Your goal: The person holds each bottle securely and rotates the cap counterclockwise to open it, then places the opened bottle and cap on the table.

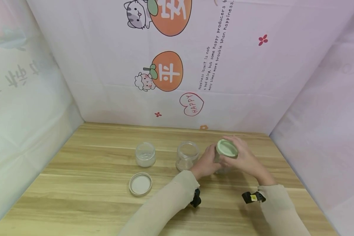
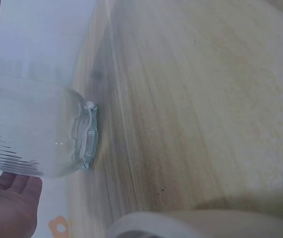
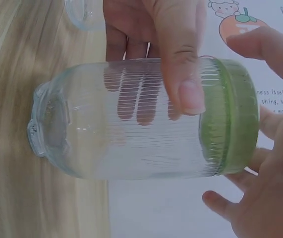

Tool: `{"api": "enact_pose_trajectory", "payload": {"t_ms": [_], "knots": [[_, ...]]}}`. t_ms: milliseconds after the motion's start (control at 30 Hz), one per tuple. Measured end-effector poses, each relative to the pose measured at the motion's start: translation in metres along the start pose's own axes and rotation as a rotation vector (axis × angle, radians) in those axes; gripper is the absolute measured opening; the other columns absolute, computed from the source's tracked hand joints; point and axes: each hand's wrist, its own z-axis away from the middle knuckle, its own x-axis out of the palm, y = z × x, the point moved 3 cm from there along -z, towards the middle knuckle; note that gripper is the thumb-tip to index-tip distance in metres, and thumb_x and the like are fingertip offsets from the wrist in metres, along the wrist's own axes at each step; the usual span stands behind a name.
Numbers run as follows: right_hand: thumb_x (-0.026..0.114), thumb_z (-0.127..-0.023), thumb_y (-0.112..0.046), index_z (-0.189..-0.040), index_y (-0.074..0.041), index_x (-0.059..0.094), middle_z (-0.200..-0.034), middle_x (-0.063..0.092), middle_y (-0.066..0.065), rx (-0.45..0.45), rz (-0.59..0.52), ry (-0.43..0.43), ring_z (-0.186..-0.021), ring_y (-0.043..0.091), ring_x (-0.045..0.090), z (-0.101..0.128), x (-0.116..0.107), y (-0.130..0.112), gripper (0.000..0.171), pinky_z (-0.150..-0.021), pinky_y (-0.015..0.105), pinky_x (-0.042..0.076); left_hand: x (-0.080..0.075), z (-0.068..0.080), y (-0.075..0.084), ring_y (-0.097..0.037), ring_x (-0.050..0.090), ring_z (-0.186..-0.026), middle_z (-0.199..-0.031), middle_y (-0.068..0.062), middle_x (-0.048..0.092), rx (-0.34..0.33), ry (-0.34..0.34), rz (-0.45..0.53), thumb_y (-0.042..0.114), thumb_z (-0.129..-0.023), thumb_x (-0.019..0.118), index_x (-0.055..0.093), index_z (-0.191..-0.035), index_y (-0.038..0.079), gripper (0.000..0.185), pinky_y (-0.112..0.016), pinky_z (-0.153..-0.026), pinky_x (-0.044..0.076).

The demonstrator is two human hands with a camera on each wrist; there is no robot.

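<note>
A ribbed clear glass jar (image 3: 131,119) with a pale green lid (image 1: 227,148) stands at the right middle of the wooden table (image 1: 91,196). My left hand (image 1: 208,161) grips the jar's body, its thumb (image 3: 181,59) lying across the glass just below the lid. My right hand (image 1: 240,156) curls round the green lid (image 3: 230,124) from the right, its fingers on the rim. In the left wrist view the jar (image 2: 37,134) shows its base against the wood, with my left palm (image 2: 7,208) beside it.
An open lidless glass jar (image 1: 187,156) stands just left of my left hand. A smaller open jar (image 1: 145,154) is further left, and a white lid (image 1: 140,184) lies upturned in front of it. Printed cloth walls (image 1: 253,82) enclose the table on three sides.
</note>
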Motion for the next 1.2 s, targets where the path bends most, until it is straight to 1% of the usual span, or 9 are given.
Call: {"api": "enact_pose_trajectory", "payload": {"t_ms": [67, 133, 300, 367, 467, 600, 733, 1000, 1200], "knots": [[0.082, -0.084, -0.021, -0.145, -0.008, 0.049, -0.142, 0.048, 0.02, -0.013, 0.034, 0.026, -0.121, 0.041, 0.044, -0.001, -0.002, -0.003, 0.07, -0.084, 0.056, 0.042, 0.0, 0.0, 0.0, -0.017, 0.033, -0.139, -0.154, -0.005, 0.03, 0.004, 0.007, -0.003, 0.048, -0.089, 0.074, 0.023, -0.157, 0.014, 0.091, -0.043, -0.113, 0.034], [0.082, -0.083, -0.023, -0.141, -0.007, 0.052, -0.139, 0.051, 0.02, -0.016, 0.087, 0.059, -0.12, 0.04, 0.045, -0.001, -0.004, -0.007, 0.068, -0.083, 0.054, 0.04, 0.0, -0.001, 0.001, -0.016, 0.034, -0.138, -0.153, -0.003, 0.032, 0.007, 0.018, -0.003, 0.051, -0.087, 0.075, 0.025, -0.156, 0.016, 0.093, -0.042, -0.113, 0.034], [0.081, -0.083, -0.036, -0.136, -0.006, 0.057, -0.134, 0.055, 0.02, 0.017, 0.259, 0.128, -0.118, 0.041, 0.049, 0.001, -0.01, -0.016, 0.066, -0.087, 0.061, 0.04, 0.001, -0.002, 0.002, -0.014, 0.038, -0.136, -0.149, 0.0, 0.037, 0.027, 0.038, 0.0, 0.051, -0.084, 0.079, 0.029, -0.154, 0.017, 0.093, -0.039, -0.112, 0.035], [0.079, -0.084, -0.042, -0.136, -0.007, 0.057, -0.134, 0.055, 0.02, 0.039, 0.316, 0.137, -0.117, 0.043, 0.049, 0.002, -0.012, -0.019, 0.067, -0.088, 0.065, 0.039, 0.001, -0.002, 0.002, -0.014, 0.039, -0.135, -0.148, 0.0, 0.037, 0.03, 0.04, -0.006, 0.05, -0.084, 0.079, 0.029, -0.154, 0.016, 0.092, -0.038, -0.111, 0.036], [0.077, -0.085, -0.05, -0.136, -0.009, 0.057, -0.133, 0.055, 0.02, 0.075, 0.373, 0.14, -0.117, 0.045, 0.049, 0.005, -0.015, -0.024, 0.068, -0.088, 0.069, 0.037, 0.001, -0.002, 0.002, -0.014, 0.039, -0.134, -0.147, 0.0, 0.038, 0.023, 0.043, -0.013, 0.051, -0.084, 0.078, 0.029, -0.154, 0.015, 0.093, -0.037, -0.111, 0.036], [0.075, -0.086, -0.054, -0.136, -0.011, 0.057, -0.129, 0.056, 0.021, 0.106, 0.411, 0.134, -0.115, 0.045, 0.051, 0.009, -0.017, -0.027, 0.069, -0.088, 0.069, 0.037, 0.001, -0.002, 0.001, -0.014, 0.04, -0.134, -0.146, -0.001, 0.038, 0.007, 0.042, -0.02, 0.053, -0.084, 0.077, 0.028, -0.155, 0.015, 0.094, -0.036, -0.111, 0.036], [0.073, -0.086, -0.056, -0.138, -0.01, 0.056, -0.126, 0.056, 0.022, 0.135, 0.43, 0.114, -0.112, 0.044, 0.051, 0.012, -0.018, -0.029, 0.071, -0.089, 0.067, 0.036, 0.001, -0.002, 0.0, -0.014, 0.041, -0.133, -0.147, -0.001, 0.038, -0.007, 0.042, -0.029, 0.055, -0.084, 0.077, 0.027, -0.155, 0.015, 0.096, -0.036, -0.11, 0.037], [0.07, -0.086, -0.062, -0.143, -0.01, 0.052, -0.12, 0.055, 0.024, 0.197, 0.458, 0.056, -0.108, 0.042, 0.052, 0.015, -0.019, -0.032, 0.079, -0.088, 0.067, 0.037, 0.001, -0.002, 0.0, -0.014, 0.04, -0.134, -0.148, -0.003, 0.037, 0.005, 0.038, -0.038, 0.053, -0.085, 0.076, 0.026, -0.155, 0.014, 0.094, -0.036, -0.11, 0.038], [0.069, -0.087, -0.063, -0.143, -0.006, 0.051, -0.116, 0.057, 0.024, 0.199, 0.493, 0.037, -0.103, 0.042, 0.055, 0.016, -0.017, -0.033, 0.082, -0.083, 0.065, 0.041, 0.0, -0.002, -0.001, -0.016, 0.038, -0.135, -0.15, -0.004, 0.035, 0.009, 0.03, -0.018, 0.05, -0.086, 0.077, 0.025, -0.156, 0.013, 0.095, -0.036, -0.11, 0.037]]}}
